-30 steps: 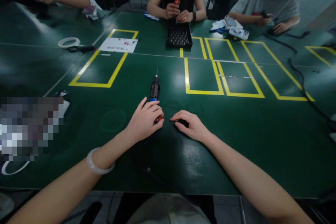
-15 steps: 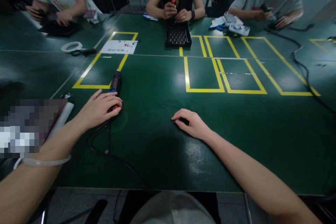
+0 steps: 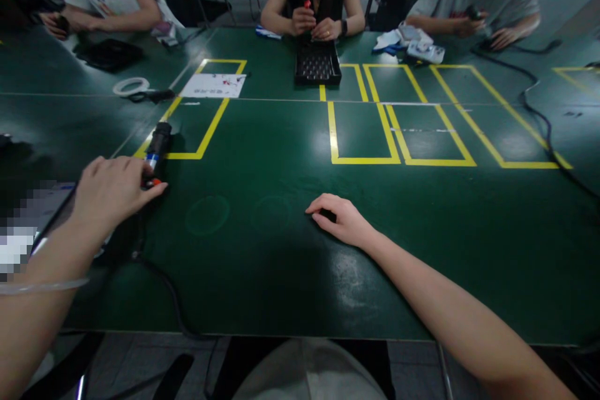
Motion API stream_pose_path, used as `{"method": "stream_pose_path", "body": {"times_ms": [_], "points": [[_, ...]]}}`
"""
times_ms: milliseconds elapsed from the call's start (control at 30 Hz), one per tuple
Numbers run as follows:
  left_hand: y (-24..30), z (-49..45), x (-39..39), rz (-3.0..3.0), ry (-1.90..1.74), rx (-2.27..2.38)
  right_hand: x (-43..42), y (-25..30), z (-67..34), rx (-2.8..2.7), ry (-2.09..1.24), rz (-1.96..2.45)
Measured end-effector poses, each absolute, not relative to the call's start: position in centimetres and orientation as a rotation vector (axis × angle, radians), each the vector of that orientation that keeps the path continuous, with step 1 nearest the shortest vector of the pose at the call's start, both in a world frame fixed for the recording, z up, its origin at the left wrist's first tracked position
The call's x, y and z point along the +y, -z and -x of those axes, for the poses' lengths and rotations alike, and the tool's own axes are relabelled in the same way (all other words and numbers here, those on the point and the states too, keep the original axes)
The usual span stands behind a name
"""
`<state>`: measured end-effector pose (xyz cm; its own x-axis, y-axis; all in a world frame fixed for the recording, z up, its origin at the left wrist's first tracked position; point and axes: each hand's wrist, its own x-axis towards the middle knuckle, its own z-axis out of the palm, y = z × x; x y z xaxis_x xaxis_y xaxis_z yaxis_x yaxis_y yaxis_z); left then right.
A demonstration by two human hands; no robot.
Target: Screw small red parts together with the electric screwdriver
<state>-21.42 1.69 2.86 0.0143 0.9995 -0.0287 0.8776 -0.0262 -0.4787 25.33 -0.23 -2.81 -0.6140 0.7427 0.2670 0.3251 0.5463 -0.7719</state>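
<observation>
My left hand (image 3: pixel 112 190) lies over the near end of a black electric screwdriver (image 3: pixel 157 145) with a blue band and a red part, fingers curled on its handle, at the left of the green table (image 3: pixel 281 262). The tool's black cord (image 3: pixel 164 287) trails toward the table's near edge. My right hand (image 3: pixel 340 220) rests palm down in the middle, fingers curled loosely over a small dark thing that I cannot make out.
Yellow tape rectangles (image 3: pixel 365 131) mark the table. Opposite, a person holds a red tool above a black tray (image 3: pixel 317 64). A paper sheet (image 3: pixel 213 84), a white tape roll (image 3: pixel 131 85) and a cable (image 3: pixel 539 119) lie further out. Other people sit at the far left and right.
My left hand has slid the screwdriver leftward across the table, from the middle to the yellow rectangle's corner. My right hand has stayed put.
</observation>
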Motion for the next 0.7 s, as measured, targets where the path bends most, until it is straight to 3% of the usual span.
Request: {"method": "stream_pose_path", "body": {"times_ms": [167, 300, 400, 567, 700], "points": [[-3.3, 19.1, 0.7, 1.82, -0.532, -1.894, -0.2, 2.9, -25.3, -2.202, -0.924, 0.856], [-4.8, 17.0, 0.8, 1.812, -0.4, -2.124, -0.1, 2.9, -25.2, -2.203, -0.928, 0.852], [-5.4, 13.3, 0.9, 1.98, 0.04, -2.375, -0.1, 2.9, -25.3, -2.195, -0.941, 0.843], [-3.6, 3.8, 0.6, 2.808, 1.14, -2.468, 0.0, 3.2, -25.4, -2.071, -1.052, 0.837], [-1.7, -2.6, 0.1, 3.225, 1.297, -2.594, 0.1, 3.6, -25.4, -1.922, -1.177, 0.844]]}}
